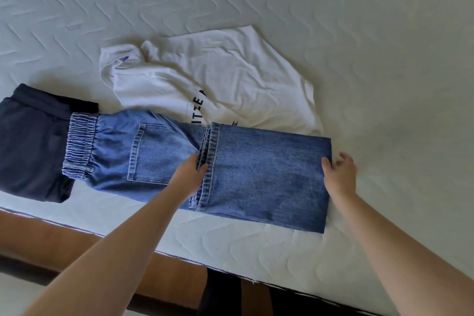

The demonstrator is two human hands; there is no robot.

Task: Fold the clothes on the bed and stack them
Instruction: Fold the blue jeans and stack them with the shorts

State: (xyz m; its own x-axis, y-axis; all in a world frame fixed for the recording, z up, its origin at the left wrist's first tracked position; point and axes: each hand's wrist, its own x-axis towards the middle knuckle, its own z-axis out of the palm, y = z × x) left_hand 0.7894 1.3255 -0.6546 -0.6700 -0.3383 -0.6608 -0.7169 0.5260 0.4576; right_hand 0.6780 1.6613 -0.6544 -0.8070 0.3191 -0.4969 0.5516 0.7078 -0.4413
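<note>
Left hand (191, 174) pinching hems of folded jeans (256, 174); right hand (339, 172) gripping their fold edge. White shirt (218, 79) behind, dark garment (30, 141) leftward on bed (384, 33).

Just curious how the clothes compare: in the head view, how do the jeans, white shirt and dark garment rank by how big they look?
1. Jeans, though nearest the camera.
2. White shirt, partly under the jeans.
3. Dark garment, folded, partly covered and cut off.

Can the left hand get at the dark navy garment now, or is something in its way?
Probably yes, but not at once. The left hand grips the leg hems of the jeans, so it must let go first. The navy garment lies uncovered further left, except where the jeans' waistband overlaps its edge.
</note>
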